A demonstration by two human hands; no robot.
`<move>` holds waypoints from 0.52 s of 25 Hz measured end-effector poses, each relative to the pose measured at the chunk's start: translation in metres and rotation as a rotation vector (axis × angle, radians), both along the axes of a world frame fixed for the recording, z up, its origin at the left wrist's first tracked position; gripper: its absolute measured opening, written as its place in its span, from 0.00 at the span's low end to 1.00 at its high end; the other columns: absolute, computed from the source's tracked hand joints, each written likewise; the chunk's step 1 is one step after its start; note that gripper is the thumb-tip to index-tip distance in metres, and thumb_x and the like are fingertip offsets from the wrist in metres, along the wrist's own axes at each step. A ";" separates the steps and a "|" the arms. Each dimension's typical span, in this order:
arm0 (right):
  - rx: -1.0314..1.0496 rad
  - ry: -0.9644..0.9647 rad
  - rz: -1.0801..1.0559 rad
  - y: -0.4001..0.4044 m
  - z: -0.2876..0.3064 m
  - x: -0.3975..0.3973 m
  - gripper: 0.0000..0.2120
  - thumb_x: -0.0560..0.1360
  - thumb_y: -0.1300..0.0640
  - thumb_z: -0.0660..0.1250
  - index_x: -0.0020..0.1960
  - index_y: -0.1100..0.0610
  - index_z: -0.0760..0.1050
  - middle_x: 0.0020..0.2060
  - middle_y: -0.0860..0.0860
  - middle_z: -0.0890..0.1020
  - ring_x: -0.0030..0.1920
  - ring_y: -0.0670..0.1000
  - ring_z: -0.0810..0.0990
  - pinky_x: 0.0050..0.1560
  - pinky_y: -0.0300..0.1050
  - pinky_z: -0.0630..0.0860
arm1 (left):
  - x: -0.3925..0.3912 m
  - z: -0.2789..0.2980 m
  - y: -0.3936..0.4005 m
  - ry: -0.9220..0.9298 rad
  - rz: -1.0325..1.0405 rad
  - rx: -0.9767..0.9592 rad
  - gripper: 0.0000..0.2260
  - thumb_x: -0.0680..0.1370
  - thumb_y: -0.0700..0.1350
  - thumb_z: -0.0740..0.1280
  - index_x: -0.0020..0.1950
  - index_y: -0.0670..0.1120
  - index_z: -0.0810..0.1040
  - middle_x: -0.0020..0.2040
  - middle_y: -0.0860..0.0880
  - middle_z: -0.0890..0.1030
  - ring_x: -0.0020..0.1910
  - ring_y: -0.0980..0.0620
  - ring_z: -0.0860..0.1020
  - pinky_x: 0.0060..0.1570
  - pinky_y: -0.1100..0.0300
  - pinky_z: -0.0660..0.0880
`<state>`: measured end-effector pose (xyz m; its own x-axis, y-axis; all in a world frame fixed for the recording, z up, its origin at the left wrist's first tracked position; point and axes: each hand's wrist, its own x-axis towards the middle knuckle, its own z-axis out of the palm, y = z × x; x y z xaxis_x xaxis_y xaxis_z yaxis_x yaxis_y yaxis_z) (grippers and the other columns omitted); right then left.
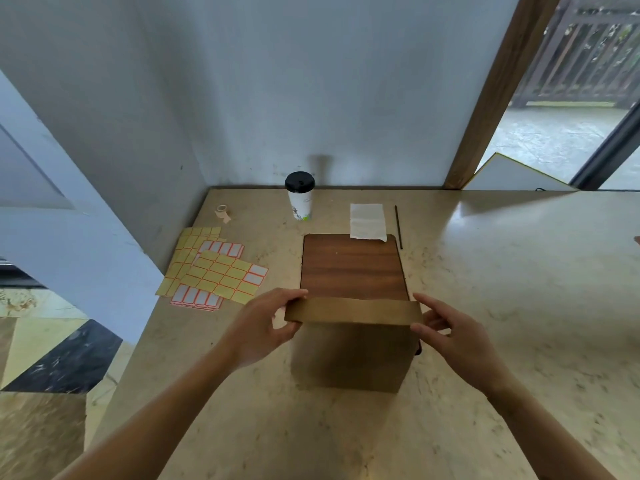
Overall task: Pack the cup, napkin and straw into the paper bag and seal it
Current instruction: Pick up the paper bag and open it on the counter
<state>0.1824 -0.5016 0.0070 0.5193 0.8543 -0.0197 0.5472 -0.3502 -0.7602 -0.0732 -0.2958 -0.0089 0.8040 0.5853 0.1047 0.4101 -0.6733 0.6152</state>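
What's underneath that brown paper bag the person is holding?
The brown paper bag stands on the near end of a dark wooden board, which lies on the beige marble table. The bag hides the board's near edge.

Dim daylight from right; soft, edges warped.

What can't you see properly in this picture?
All in the head view:
- Inside of the paper bag: its folded top flap, held by the left hand and right hand, covers it.
- Near end of the wooden board: the bag hides it.
- Print on the cup: too small.
- Something at the right edge: cut off.
- The little roll by the wall: too small to name.
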 end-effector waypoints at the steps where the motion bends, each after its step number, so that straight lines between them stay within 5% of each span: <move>1: -0.041 -0.016 0.019 0.000 0.001 0.001 0.25 0.75 0.55 0.69 0.70 0.47 0.69 0.45 0.44 0.80 0.45 0.42 0.79 0.40 0.29 0.76 | 0.000 0.000 -0.001 0.010 -0.017 0.016 0.23 0.75 0.44 0.72 0.69 0.54 0.71 0.61 0.56 0.77 0.55 0.60 0.73 0.49 0.71 0.69; 3: -0.104 -0.058 0.036 -0.001 0.004 0.003 0.24 0.75 0.52 0.69 0.70 0.45 0.69 0.50 0.44 0.79 0.47 0.42 0.79 0.39 0.33 0.76 | 0.003 0.000 -0.002 0.029 -0.037 0.051 0.23 0.76 0.49 0.70 0.70 0.54 0.70 0.63 0.56 0.75 0.58 0.59 0.72 0.54 0.65 0.71; 7: -0.186 -0.251 0.112 0.003 0.009 -0.004 0.25 0.74 0.44 0.68 0.70 0.43 0.68 0.63 0.41 0.69 0.62 0.44 0.70 0.61 0.41 0.72 | 0.007 0.005 -0.004 0.054 -0.052 0.076 0.23 0.76 0.53 0.69 0.69 0.54 0.71 0.63 0.55 0.74 0.59 0.56 0.70 0.59 0.57 0.72; 13: -0.151 -0.427 0.137 0.015 0.019 -0.022 0.22 0.73 0.43 0.68 0.65 0.44 0.70 0.63 0.40 0.69 0.62 0.44 0.68 0.62 0.42 0.71 | 0.007 0.005 -0.006 -0.013 -0.044 0.099 0.22 0.73 0.52 0.73 0.65 0.55 0.73 0.62 0.55 0.74 0.59 0.55 0.70 0.58 0.55 0.73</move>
<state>0.1599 -0.4863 0.0257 0.3907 0.9196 0.0419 0.8488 -0.3423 -0.4030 -0.0665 -0.3017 -0.0042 0.8267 0.5361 0.1707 0.3714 -0.7479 0.5501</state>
